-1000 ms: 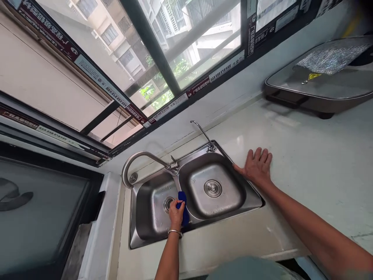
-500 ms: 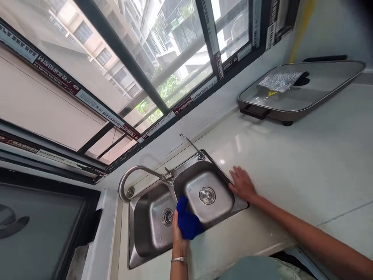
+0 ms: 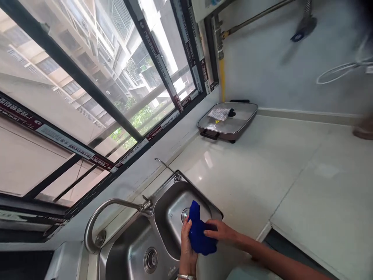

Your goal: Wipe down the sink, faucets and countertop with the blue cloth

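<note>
A bunched blue cloth (image 3: pixel 201 237) is held between my two hands, above the front edge of the right sink basin (image 3: pixel 167 217). My left hand (image 3: pixel 187 239) is closed round the cloth's left side, its thumb against the fabric. From the right, my right hand (image 3: pixel 220 231) grips the cloth's other side, its fingers bent onto it. Part of the cloth sticks up beyond my left thumb, in front of the basin's drain. The left basin (image 3: pixel 128 249), with its own drain, lies to the left of my hands.
A curved metal faucet (image 3: pixel 109 204) arches over the left, and a thin spout (image 3: pixel 164 165) stands behind the right basin. On the white counter (image 3: pixel 247 167), an electric pan with a glass lid (image 3: pixel 233 126) stands at the back. Dark-framed windows (image 3: pixel 140 140) border the counter.
My right hand has lifted off the counter beside the sink and taken hold of the blue cloth. My left hand keeps the cloth. The view has swung to the right.
</note>
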Demonstrator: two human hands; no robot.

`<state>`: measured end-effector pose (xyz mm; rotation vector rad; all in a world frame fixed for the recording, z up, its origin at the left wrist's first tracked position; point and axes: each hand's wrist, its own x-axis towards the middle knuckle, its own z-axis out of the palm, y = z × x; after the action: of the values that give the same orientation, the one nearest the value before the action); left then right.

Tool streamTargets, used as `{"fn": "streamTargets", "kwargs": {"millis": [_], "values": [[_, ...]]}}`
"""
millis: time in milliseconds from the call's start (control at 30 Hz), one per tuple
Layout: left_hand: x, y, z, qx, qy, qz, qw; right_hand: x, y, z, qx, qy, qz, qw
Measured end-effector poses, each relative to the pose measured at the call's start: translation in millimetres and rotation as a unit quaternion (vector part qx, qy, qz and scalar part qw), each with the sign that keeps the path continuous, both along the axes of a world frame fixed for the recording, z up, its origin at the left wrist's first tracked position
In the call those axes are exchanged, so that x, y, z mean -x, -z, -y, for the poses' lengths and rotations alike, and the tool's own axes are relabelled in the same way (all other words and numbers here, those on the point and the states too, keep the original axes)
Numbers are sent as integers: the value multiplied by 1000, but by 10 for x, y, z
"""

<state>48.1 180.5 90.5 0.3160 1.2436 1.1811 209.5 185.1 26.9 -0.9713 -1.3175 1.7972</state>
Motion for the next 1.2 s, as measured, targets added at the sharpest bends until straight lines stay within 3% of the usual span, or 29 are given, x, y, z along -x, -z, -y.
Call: {"fn": "streamTargets", "kwargs": {"millis": [100, 167, 233, 333, 433, 500, 567, 700, 800, 867, 933, 1033, 1100, 1133, 1200], "values": [[-127, -93, -119, -33, 37, -48, 998, -266, -149, -47, -84, 45, 51, 994], [-199, -218, -254, -85, 33, -95, 991, -509, -286, -103, -189, 106, 113, 970], [-278, -388, -416, -152, 34, -156, 975, -803, -446, -185, -313, 182, 186, 914], [-428, -671, -661, -228, 77, -217, 946, -1291, -722, -321, -447, 266, 303, 799], [-579, -904, -870, -270, 123, -229, 927, -1729, -1016, -400, -500, 314, 421, 689], [-646, -1026, -993, -286, 136, -227, 921, -1947, -1191, -404, -505, 338, 453, 653], [-672, -1141, -1112, -290, 135, -214, 923, -2102, -1332, -377, -483, 365, 434, 667], [-642, -1339, -1305, -273, 136, -199, 931, -2291, -1468, -288, -330, 420, 366, 762], [-645, -1321, -1309, -263, 177, -203, 926, -2400, -1335, -197, -314, 343, 365, 807], [-684, -1175, -1209, -248, 221, -204, 921, -2491, -1093, -105, -303, 278, 387, 825], [-744, -947, -1047, -237, 299, -233, 894, -2606, -777, 18, -240, 234, 439, 834], [-835, -580, -784, -242, 429, -339, 801, -2769, -364, 182, -156, 207, 515, 817], [-872, -384, -648, -236, 475, -380, 758, -2796, -227, 198, -149, 223, 536, 801], [-876, -302, -596, -226, 487, -380, 753, -2767, -200, 165, -160, 241, 539, 791], [-844, -152, -514, -203, 491, -347, 773, -2616, -189, 27, -190, 268, 542, 774]]}}
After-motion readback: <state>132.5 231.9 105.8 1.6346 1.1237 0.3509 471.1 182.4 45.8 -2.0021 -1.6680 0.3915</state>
